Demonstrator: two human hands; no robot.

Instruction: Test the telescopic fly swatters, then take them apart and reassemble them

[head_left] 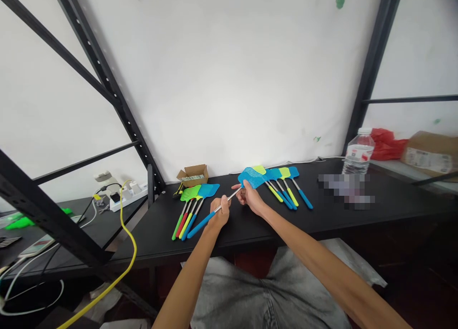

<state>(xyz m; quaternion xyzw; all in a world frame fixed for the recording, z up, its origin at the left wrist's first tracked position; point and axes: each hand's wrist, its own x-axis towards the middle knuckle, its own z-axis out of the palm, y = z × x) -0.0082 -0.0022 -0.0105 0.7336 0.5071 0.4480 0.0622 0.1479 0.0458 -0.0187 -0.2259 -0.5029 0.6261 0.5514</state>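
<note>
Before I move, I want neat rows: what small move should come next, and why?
Probably turn the blue fly swatter so its head points more towards the wall. It slants across between your left hand and your right hand, while the left row and right row of swatters lie with heads to the wall.

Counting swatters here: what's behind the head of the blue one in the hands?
Behind the held blue swatter, the upper part of a yellow-green swatter head shows. The rest of that head, and anything under it, is covered.
</note>
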